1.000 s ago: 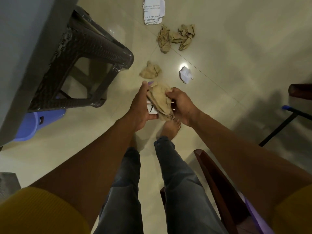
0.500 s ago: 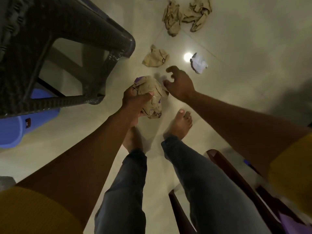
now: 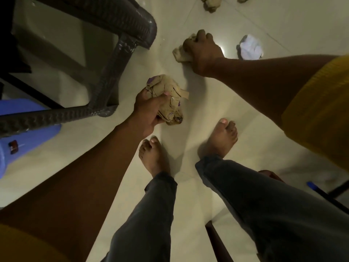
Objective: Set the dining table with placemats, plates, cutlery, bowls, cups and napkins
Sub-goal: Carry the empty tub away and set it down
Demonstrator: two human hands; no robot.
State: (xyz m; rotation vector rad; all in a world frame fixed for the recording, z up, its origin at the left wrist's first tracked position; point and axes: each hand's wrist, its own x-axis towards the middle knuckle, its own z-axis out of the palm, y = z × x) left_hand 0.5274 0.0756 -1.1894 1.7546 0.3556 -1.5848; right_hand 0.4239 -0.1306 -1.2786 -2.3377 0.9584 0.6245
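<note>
The left hand (image 3: 149,110) curls its grip round a crumpled brown paper bundle (image 3: 168,100), holding it above the tiled floor (image 3: 217,99). Beyond that grip, the right hand (image 3: 203,51) reaches down with fingers curled over a second wad of brown paper (image 3: 179,53) lying on the floor, its grip pinching the wad. Just right of this grip lies a crumpled white paper (image 3: 250,47). Left of both grips stands a dark wicker stool (image 3: 120,21). Near the left grip are two bare feet.
</note>
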